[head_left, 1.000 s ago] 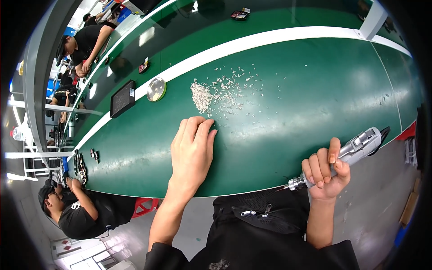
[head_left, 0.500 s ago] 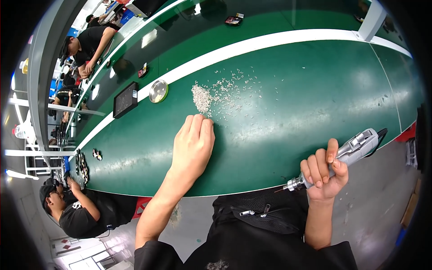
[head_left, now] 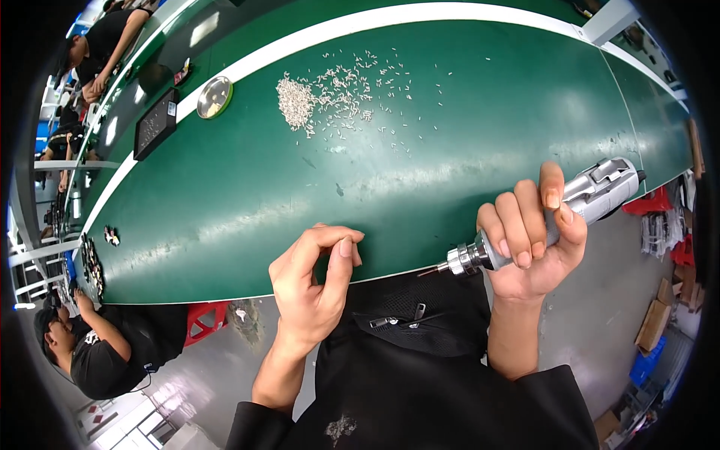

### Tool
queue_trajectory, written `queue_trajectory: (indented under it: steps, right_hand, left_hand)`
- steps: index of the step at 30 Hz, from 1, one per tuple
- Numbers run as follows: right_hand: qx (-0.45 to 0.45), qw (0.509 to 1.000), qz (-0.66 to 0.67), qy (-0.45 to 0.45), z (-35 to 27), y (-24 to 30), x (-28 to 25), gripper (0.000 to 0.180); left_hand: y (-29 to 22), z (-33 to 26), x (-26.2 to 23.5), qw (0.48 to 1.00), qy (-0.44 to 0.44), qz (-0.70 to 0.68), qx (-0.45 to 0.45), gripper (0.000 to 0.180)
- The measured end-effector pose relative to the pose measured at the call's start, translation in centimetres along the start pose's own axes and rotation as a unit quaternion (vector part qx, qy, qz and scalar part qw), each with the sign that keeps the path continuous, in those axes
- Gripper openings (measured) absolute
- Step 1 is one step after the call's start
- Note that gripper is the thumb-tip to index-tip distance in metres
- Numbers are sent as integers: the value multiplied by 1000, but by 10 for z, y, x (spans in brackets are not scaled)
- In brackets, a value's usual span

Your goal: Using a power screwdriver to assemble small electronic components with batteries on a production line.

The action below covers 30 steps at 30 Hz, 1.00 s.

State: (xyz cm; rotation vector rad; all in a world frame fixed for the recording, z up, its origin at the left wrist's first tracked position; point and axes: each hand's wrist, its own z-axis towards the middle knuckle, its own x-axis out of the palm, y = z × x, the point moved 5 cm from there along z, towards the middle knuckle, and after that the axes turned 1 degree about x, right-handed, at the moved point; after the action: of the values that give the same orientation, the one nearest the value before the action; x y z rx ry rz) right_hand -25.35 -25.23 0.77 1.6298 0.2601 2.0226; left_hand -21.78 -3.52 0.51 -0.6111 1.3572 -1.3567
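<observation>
My right hand [head_left: 534, 247] wraps round a grey electric screwdriver [head_left: 600, 187], whose thin bit [head_left: 430, 271] points left by the table's near edge. My left hand [head_left: 311, 281] is raised near that edge with thumb and fingertips pinched together. Whatever sits between those fingertips, if anything, is too small to make out. Farther away on the green tabletop lies a heap of tiny pale rod-shaped pieces [head_left: 295, 103]; many others are strewn to its right.
Left of the heap stand a round dish with a green rim [head_left: 215, 98] and a black tray [head_left: 156, 124]. A white rail [head_left: 315, 34] crosses behind. A co-worker [head_left: 101, 341] sits at lower left near small dark parts [head_left: 93, 266]; another person [head_left: 105, 49] works at far left.
My left hand has come back from beside the pale heap toward me, fingertips pinched. My right hand has brought the screwdriver slightly left and up. The whole view has shifted.
</observation>
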Motion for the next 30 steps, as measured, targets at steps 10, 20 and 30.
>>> queue_trajectory:
  steps: [10,20,30]
  right_hand:
    - [-55,997,49,-8,8,6,40,9]
    - [-58,998,33,-20,8,-7,42,11]
    - [-72,996,-40,-19,2,-8,38,10]
  left_hand:
    - [-3,-17,21,936,11,-342,-85,5]
    - [-4,-20,30,898,43,-428,-92,18]
    - [-18,-13,26,996,-19,-14,87,10]
